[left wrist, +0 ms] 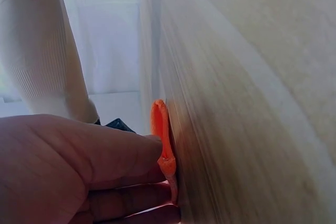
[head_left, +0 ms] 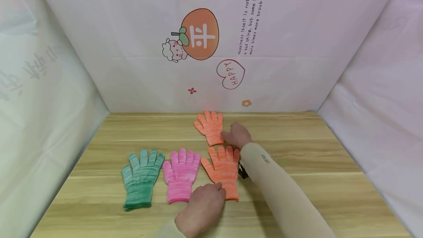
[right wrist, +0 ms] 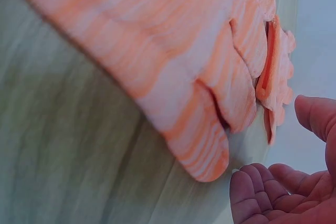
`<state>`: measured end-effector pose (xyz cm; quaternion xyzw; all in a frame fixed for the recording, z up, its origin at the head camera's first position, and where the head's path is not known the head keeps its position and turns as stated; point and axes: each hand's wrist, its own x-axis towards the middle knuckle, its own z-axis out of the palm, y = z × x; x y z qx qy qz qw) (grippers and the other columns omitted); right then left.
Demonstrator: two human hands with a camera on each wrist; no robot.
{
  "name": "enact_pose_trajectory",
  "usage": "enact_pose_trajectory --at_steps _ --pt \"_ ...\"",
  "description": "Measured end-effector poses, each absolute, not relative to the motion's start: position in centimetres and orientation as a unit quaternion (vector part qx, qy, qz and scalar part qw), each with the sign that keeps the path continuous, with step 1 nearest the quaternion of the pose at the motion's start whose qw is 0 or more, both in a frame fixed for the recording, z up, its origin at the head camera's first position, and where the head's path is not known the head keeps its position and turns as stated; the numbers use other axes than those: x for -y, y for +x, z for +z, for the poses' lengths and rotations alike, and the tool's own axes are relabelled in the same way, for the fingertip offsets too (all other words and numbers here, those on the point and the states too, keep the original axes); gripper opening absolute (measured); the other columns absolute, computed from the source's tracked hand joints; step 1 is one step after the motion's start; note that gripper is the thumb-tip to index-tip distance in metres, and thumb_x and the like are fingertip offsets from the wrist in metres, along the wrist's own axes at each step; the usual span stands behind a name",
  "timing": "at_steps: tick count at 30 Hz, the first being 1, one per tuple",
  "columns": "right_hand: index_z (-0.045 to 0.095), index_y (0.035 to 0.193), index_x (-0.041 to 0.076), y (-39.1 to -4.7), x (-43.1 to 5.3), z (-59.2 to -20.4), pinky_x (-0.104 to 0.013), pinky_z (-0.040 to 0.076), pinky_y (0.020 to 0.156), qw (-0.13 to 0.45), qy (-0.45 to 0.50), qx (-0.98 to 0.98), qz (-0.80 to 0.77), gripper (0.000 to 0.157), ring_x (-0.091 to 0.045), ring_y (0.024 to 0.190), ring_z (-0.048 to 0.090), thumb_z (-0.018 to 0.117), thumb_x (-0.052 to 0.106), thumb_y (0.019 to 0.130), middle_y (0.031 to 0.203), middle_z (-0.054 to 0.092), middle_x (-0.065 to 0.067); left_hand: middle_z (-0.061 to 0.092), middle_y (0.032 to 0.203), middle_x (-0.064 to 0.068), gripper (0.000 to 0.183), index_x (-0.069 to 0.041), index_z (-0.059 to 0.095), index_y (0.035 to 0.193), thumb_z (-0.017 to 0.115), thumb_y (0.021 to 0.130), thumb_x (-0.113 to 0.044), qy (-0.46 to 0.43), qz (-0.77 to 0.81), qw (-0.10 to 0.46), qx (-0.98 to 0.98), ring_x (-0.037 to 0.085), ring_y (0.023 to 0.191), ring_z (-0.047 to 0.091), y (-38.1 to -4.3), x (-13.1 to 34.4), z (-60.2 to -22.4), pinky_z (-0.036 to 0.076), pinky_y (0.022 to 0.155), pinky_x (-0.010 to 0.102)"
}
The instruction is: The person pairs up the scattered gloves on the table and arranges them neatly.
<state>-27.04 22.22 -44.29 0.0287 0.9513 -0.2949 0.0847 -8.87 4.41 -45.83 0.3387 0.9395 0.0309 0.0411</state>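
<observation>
Two orange gloves lie on the wooden table, a far one (head_left: 211, 129) and a near one (head_left: 228, 172). At the near glove's cuff, my left hand (head_left: 205, 205) touches the fabric with its fingertips. The left wrist view shows the cuff (left wrist: 164, 135) edge-on, with thumb and fingers against its upper side. My right hand (head_left: 237, 135) is beside the far glove's cuff. In the right wrist view that hand (right wrist: 289, 192) has thumb and fingers apart, with no fabric between them. The near glove's striped back (right wrist: 157, 51) fills much of that view.
A pink glove (head_left: 181, 175) and a green glove (head_left: 142, 179) lie flat in a row left of the near orange glove. White printed cloth (head_left: 281, 76) stands behind the table (head_left: 297, 135), with more cloth on both sides. A small black device (head_left: 242, 172) sits at my right wrist.
</observation>
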Motion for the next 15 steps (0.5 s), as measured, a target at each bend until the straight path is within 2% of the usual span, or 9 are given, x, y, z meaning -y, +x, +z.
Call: enact_pose_trajectory --at_steps 2,3,5,7,10,15 --pt "0.063 0.107 -0.001 -27.3 -22.0 -44.4 -0.039 0.045 0.066 0.087 0.037 -0.95 -0.296 0.04 -0.023 0.072 0.052 0.059 0.039 0.102 0.094 0.063 -0.015 0.059 0.088 -0.004 0.005 -0.015 0.071 0.095 0.067 0.096 -0.011 0.341 0.029 0.035 -0.939 0.014 0.072 0.058 -8.9 -4.4 -45.9 0.048 0.055 0.033" --pt "0.061 0.094 0.003 -27.5 -21.9 -44.5 -0.038 0.04 0.061 0.087 0.039 -0.95 -0.297 0.037 -0.02 0.064 0.043 0.06 0.039 0.102 0.079 0.056 -0.01 0.059 0.088 -0.003 0.005 -0.015 0.071 0.094 0.068 0.096 -0.011 0.342 0.028 0.031 -0.939 0.015 0.071 0.058 -8.8 -4.4 -45.9 0.048 0.055 0.033" --pt "0.05 0.073 0.01 -27.8 -21.7 -44.6 -0.035 0.035 0.053 0.09 0.042 -0.949 -0.299 0.042 -0.017 0.053 0.032 0.06 0.039 0.102 0.061 0.036 -0.003 0.059 0.088 -0.004 0.005 -0.015 0.071 0.094 0.068 0.095 -0.011 0.342 0.031 0.032 -0.939 0.015 0.072 0.058 -8.9 -4.3 -46.0 0.048 0.055 0.033" --pt "0.043 0.062 0.014 -28.0 -21.5 -44.7 -0.033 0.032 0.049 0.089 0.043 -0.949 -0.3 0.05 -0.015 0.047 0.027 0.062 0.039 0.102 0.053 0.029 0.001 0.059 0.089 -0.004 0.005 -0.015 0.071 0.095 0.068 0.096 -0.011 0.34 0.034 0.038 -0.939 0.015 0.073 0.059 -8.9 -4.3 -46.0 0.049 0.056 0.034" --pt "0.04 0.055 0.017 -28.3 -21.0 -44.9 -0.032 0.03 0.046 0.089 0.045 -0.947 -0.305 0.056 -0.014 0.044 0.026 0.064 0.039 0.101 0.049 0.026 0.003 0.059 0.091 -0.004 0.006 -0.015 0.071 0.097 0.067 0.096 -0.012 0.336 0.038 0.046 -0.94 0.015 0.074 0.059 -9.0 -4.3 -46.0 0.049 0.057 0.034" --pt "0.04 0.055 0.018 -28.6 -20.2 -45.2 -0.033 0.031 0.046 0.089 0.053 -0.951 -0.293 0.057 -0.014 0.045 0.027 0.068 0.045 0.098 0.051 0.025 0.004 0.059 0.089 -0.004 0.009 -0.016 0.071 0.093 0.064 0.098 -0.012 0.34 0.037 0.033 -0.939 0.014 0.073 0.059 -9.0 -4.4 -45.9 0.049 0.056 0.033"
